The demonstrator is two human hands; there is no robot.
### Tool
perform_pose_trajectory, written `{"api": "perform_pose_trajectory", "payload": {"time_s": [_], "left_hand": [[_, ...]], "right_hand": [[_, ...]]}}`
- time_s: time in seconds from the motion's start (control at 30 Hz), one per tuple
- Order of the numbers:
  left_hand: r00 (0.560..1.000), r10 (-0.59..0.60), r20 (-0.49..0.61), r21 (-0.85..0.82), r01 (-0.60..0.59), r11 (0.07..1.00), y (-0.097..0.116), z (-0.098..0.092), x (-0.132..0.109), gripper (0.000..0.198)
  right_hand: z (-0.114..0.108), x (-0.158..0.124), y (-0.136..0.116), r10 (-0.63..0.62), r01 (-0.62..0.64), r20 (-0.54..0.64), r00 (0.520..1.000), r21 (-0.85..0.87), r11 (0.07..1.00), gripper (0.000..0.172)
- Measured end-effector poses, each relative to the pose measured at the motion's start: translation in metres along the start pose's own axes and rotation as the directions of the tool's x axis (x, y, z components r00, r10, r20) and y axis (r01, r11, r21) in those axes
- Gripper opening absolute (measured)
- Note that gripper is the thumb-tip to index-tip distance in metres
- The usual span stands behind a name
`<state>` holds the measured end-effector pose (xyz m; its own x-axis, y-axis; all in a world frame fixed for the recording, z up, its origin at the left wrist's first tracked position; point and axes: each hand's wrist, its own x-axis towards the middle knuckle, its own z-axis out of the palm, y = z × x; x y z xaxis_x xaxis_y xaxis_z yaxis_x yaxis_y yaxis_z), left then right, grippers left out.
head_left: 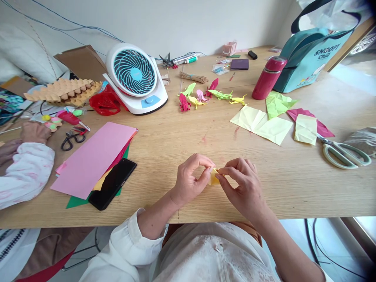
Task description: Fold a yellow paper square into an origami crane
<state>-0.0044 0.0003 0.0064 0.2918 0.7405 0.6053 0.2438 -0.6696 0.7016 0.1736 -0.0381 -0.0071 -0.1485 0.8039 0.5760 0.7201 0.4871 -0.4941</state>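
A small piece of folded yellow paper [214, 180] is held between my two hands, just above the front part of the table. My left hand [192, 176] pinches its left upper edge between thumb and forefinger. From the right, my right hand [242, 182] grips the same piece with thumb and forefinger. Fingers cover part of the folds. Farther back lie several folded paper figures, among them a yellow one [237, 100] and a green one [220, 94]. Creased pale yellow sheets [272, 127] rest to the right.
Scissors [343, 152] and a red flask [268, 78] stand or lie at right, near a teal bag [311, 58]. At left are a white fan [135, 74], a pink paper stack [96, 156] and a black phone [113, 184]. A co-worker's hand [35, 132] is at far left.
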Motion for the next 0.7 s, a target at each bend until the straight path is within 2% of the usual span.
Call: {"api": "perform_pose_trajectory", "payload": {"time_s": [0.1,0.17,0.3,0.37,0.47,0.57,0.63,0.7], "left_hand": [[1.000,0.025,-0.018,0.001,-0.025,1.000,0.000,0.000,0.001,0.013],[0.998,0.056,-0.030,0.008,-0.056,0.998,0.000,-0.001,0.002,0.013],[0.986,0.164,-0.013,0.064,-0.163,0.985,0.002,0.000,-0.002,0.016],[0.976,0.216,0.001,0.104,-0.215,0.971,0.002,0.001,-0.005,0.018],[0.966,0.256,0.030,0.168,-0.257,0.952,0.001,0.002,-0.010,0.020],[0.961,0.273,0.039,0.205,-0.275,0.939,0.000,0.003,-0.013,0.021],[0.962,0.271,0.030,0.203,-0.271,0.941,0.000,0.004,-0.013,0.021],[0.967,0.255,0.012,0.181,-0.253,0.950,0.000,0.004,-0.013,0.021]], "right_hand": [[-0.001,0.000,0.001,0.008,-0.008,0.004,1.000,0.013,1.000,0.003],[-0.001,0.000,0.001,0.055,-0.054,-0.002,0.999,0.088,0.995,0.007],[0.003,-0.001,0.005,0.141,-0.122,-0.076,0.987,0.219,0.968,0.011],[0.006,-0.004,0.010,0.177,-0.152,-0.072,0.982,0.261,0.953,0.009],[0.010,-0.009,0.018,0.331,-0.307,0.023,0.943,0.438,0.845,0.008],[0.010,-0.012,0.024,0.401,-0.443,0.207,0.892,0.577,0.686,0.016],[0.008,-0.011,0.024,0.374,-0.429,0.222,0.900,0.599,0.676,0.017],[0.004,-0.010,0.022,0.305,-0.328,0.140,0.942,0.570,0.753,0.011]]}}
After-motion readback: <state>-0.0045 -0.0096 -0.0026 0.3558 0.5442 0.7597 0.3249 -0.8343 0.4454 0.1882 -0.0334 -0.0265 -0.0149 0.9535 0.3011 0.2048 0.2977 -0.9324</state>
